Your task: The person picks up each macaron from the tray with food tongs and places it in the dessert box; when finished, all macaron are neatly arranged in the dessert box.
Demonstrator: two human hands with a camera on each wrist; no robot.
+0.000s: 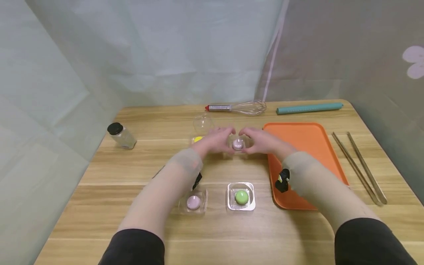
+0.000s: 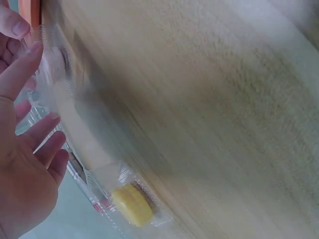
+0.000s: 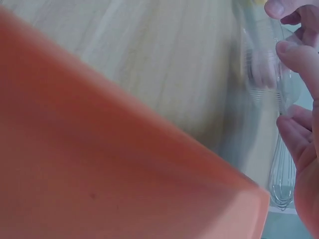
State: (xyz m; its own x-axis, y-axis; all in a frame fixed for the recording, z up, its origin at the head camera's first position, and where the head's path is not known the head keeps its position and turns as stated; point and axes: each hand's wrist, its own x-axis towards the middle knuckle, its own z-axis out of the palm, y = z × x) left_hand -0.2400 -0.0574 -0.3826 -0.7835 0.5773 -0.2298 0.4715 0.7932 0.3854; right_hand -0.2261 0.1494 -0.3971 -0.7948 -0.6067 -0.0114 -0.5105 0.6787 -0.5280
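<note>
A clear plastic box with a light purple macaron (image 1: 237, 144) stands in the middle of the table, between both hands. My left hand (image 1: 218, 140) is at its left side, with the thumb tip at the box edge and the other fingers spread and loosely bent. My right hand (image 1: 260, 140) mirrors it on the right, thumb near the box's front edge and fingers behind. In the right wrist view the clear box (image 3: 256, 69) is blurred. Close by the left hand, partly hidden, sits another clear box with a yellow macaron (image 2: 132, 205).
Nearer are a box with a green macaron (image 1: 241, 197) and one with a purple macaron (image 1: 193, 202). An orange tray (image 1: 301, 136) and metal tongs (image 1: 359, 167) lie right. Behind are a clear dome (image 1: 203, 124), whisk (image 1: 236, 107) and teal stick (image 1: 309, 108). A jar (image 1: 122, 136) stands left.
</note>
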